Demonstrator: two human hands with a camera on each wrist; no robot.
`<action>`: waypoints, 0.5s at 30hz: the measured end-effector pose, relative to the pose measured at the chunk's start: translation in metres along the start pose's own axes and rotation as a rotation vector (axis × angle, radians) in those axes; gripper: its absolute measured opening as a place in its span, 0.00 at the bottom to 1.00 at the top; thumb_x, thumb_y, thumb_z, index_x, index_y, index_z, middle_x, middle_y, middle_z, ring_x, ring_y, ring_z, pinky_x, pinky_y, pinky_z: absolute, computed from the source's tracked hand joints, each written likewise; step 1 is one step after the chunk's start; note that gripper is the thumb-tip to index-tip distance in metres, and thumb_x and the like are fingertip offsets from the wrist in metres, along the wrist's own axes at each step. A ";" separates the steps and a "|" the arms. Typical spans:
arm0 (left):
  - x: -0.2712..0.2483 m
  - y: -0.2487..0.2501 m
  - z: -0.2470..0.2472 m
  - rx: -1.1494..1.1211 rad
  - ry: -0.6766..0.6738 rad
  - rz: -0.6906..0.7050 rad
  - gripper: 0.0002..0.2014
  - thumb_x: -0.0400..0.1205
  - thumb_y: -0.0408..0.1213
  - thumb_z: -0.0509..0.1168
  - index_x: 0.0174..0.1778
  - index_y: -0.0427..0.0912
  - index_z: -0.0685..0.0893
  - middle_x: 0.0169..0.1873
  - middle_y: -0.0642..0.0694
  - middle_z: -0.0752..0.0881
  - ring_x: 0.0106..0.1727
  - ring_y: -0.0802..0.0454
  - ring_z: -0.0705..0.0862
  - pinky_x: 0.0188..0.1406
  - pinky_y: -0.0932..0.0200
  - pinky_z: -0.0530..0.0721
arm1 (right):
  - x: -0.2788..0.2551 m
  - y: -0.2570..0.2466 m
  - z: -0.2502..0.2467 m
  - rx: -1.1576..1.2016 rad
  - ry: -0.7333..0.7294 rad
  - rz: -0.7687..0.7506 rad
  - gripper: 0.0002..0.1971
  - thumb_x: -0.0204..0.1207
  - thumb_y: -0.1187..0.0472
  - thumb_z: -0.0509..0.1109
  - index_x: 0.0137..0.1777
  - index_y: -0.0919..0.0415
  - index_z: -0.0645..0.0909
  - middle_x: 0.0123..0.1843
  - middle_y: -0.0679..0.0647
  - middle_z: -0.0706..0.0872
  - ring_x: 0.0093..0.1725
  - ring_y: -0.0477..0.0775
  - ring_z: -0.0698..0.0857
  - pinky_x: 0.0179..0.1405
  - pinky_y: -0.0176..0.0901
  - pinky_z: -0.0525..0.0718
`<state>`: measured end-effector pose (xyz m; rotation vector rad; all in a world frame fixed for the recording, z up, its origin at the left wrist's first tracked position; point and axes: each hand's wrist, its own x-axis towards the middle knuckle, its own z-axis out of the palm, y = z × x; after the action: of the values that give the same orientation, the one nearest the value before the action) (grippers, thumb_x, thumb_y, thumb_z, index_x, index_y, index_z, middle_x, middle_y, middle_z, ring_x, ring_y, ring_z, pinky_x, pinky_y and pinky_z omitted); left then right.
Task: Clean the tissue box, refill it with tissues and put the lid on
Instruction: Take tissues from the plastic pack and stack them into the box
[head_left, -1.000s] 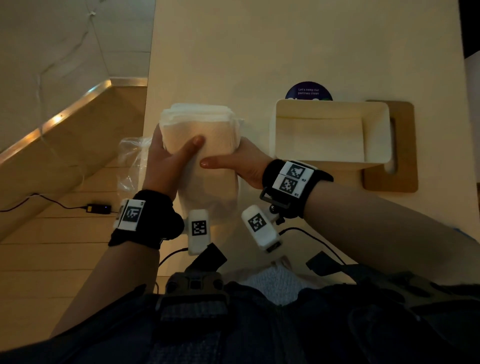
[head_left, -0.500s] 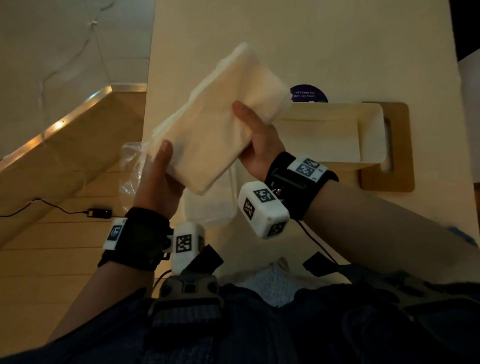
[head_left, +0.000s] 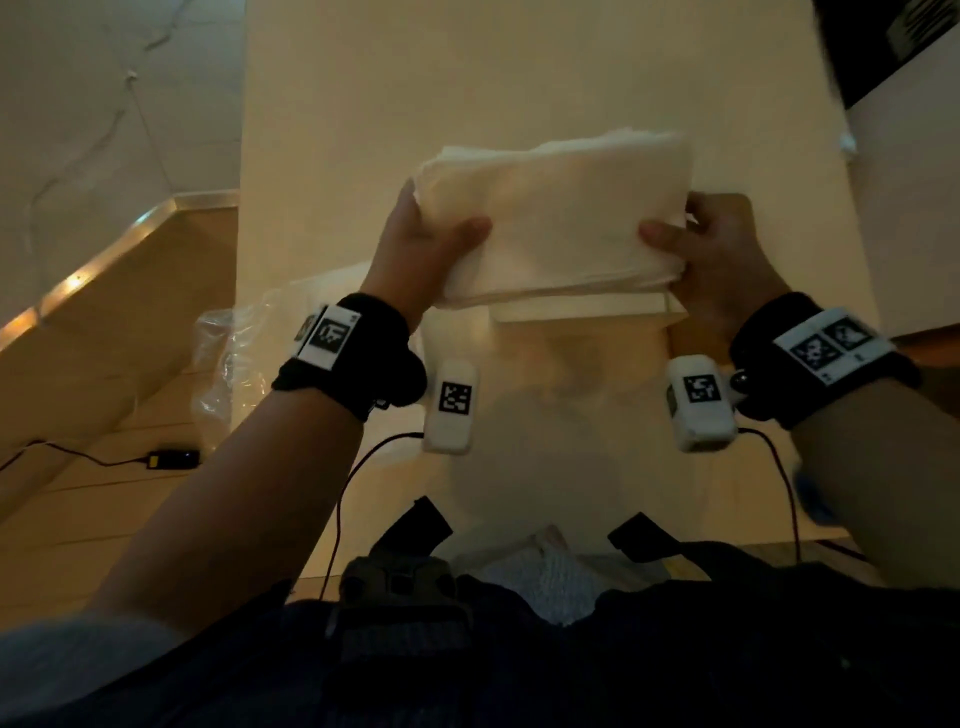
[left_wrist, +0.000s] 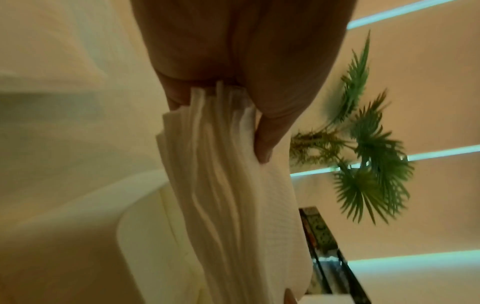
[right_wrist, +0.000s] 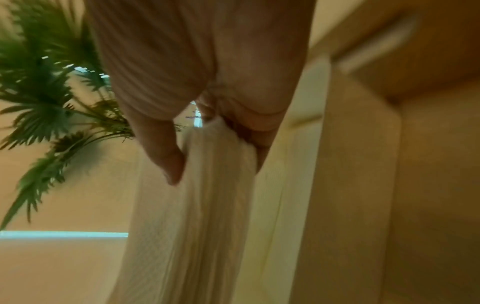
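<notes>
A thick stack of white tissues (head_left: 561, 223) is held level in the air over the table (head_left: 519, 78). My left hand (head_left: 431, 228) grips its left end, thumb on top. My right hand (head_left: 691, 234) grips its right end the same way. The white tissue box (head_left: 582, 313) sits directly under the stack; only its near rim shows. In the left wrist view the stack (left_wrist: 233, 205) hangs from my fingers above the box (left_wrist: 145, 236). The right wrist view shows the stack (right_wrist: 194, 226) beside the box wall (right_wrist: 293, 185) and the wooden lid (right_wrist: 415, 61).
A crumpled clear plastic wrapper (head_left: 228, 358) lies at the table's left edge. A black adapter with a cable (head_left: 171, 458) is on the floor to the left. A white cloth (head_left: 545, 571) sits near my body. A green plant (left_wrist: 363, 164) stands beyond the table.
The stack has swung from tilted to level and moved right, over the box. My right hand has shifted to the stack's right end, my left hand to its left end.
</notes>
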<state>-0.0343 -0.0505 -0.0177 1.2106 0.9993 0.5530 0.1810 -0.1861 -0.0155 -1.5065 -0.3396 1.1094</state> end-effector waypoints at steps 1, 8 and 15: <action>0.006 0.001 0.009 0.082 -0.008 0.009 0.29 0.70 0.38 0.73 0.67 0.41 0.74 0.61 0.38 0.84 0.60 0.43 0.84 0.59 0.45 0.86 | 0.003 0.000 -0.012 -0.112 0.015 -0.001 0.47 0.53 0.48 0.85 0.71 0.68 0.71 0.67 0.65 0.82 0.65 0.63 0.83 0.58 0.52 0.86; 0.028 -0.010 0.040 0.954 -0.025 0.089 0.23 0.77 0.51 0.65 0.62 0.39 0.79 0.59 0.37 0.85 0.63 0.38 0.80 0.59 0.49 0.75 | 0.019 -0.004 -0.043 -0.699 -0.035 0.059 0.28 0.74 0.62 0.72 0.73 0.61 0.70 0.69 0.59 0.80 0.66 0.58 0.79 0.62 0.51 0.80; 0.031 -0.020 0.048 1.462 -0.133 0.164 0.21 0.75 0.54 0.63 0.55 0.42 0.84 0.57 0.38 0.77 0.64 0.36 0.69 0.62 0.40 0.66 | 0.036 -0.019 -0.022 -1.295 -0.184 0.176 0.19 0.75 0.58 0.69 0.61 0.70 0.79 0.57 0.68 0.85 0.56 0.67 0.83 0.60 0.62 0.82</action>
<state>0.0188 -0.0559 -0.0454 2.5724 1.1821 -0.2766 0.2237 -0.1678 -0.0176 -2.5750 -1.2329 1.2107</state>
